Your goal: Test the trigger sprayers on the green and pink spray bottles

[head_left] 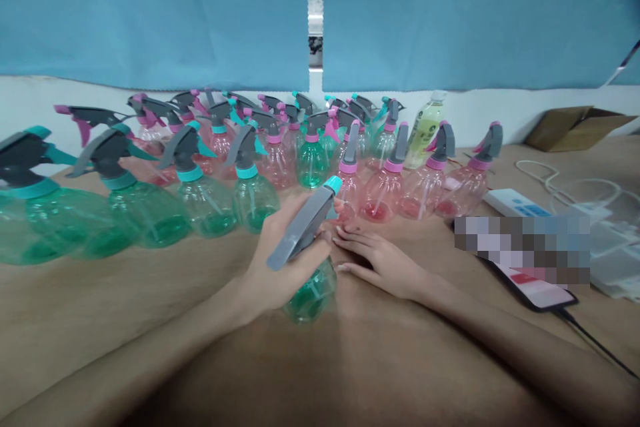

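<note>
A green spray bottle (309,293) with a grey and teal spray head stands upright near the middle of the table. My left hand (287,260) is wrapped round its neck and spray head. Just right of it, my right hand (377,260) rests low over the table with fingers spread, holding nothing. Beyond my left hand is a row of green spray bottles (205,213) with teal collars. Pink spray bottles (383,193) with pink collars stand behind my right hand.
Several more spray bottles (275,160) crowd the back, beside a labelled drink bottle (425,130). At the right are a phone (545,290) with a black cable, a white box (515,201), white cords, clear plastic pieces (617,253) and an open cardboard box (567,130).
</note>
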`<state>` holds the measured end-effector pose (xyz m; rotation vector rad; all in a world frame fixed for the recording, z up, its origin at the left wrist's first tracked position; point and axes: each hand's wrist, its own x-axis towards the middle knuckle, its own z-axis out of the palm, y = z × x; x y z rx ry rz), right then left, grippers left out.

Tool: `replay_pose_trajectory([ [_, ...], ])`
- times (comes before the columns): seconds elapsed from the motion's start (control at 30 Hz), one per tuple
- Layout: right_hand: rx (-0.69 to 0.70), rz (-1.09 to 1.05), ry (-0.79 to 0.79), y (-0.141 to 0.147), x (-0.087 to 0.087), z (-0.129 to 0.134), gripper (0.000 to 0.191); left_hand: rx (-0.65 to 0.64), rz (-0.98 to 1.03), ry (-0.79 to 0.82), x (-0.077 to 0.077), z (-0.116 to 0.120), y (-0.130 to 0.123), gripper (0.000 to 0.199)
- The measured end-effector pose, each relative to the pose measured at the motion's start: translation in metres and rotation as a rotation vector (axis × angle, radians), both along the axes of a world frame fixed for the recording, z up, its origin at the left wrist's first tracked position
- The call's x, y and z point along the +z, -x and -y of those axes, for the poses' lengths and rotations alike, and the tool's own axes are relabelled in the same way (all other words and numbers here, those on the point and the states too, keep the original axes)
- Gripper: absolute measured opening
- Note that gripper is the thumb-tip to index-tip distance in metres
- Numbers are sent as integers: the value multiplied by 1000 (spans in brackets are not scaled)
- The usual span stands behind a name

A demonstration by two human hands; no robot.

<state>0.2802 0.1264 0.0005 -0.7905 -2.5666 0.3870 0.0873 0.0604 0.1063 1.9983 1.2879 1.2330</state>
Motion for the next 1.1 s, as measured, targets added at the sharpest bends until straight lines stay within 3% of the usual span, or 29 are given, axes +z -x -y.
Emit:
replay_pose_trajectory([
  [1.1,2,-21,11,0,-1,-1,51,-56,45,11,0,0,-1,13],
])
